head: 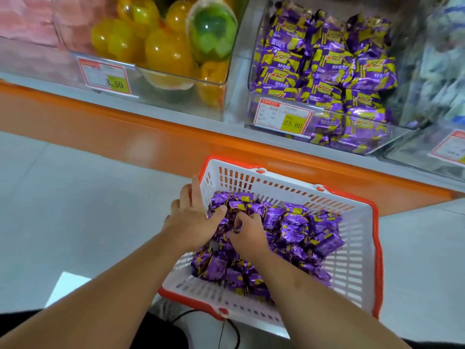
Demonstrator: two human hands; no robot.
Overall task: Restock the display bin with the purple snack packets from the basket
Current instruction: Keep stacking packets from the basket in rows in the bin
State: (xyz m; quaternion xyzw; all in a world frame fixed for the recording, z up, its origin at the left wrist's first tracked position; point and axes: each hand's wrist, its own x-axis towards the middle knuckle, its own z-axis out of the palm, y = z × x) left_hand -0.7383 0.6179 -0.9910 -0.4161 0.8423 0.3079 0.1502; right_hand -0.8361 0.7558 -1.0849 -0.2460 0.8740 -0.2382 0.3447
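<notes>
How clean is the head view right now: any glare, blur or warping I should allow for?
Head view: wide-angle bowing bends the orange shelf edge; bright glints on the yellow capsules and foil purple packets; corners go soft, notably the pink goods top left; both hands sharp enough over the basket.

A shop. Up beyond the grips, clear display bins [254, 79] stand along an orange-edged shelf [151, 137], each with a price tag [283, 118] clipped in front. Around the grips sits a white shopping basket [352, 248] with a red rim, on a pale tiled floor [63, 210].
</notes>
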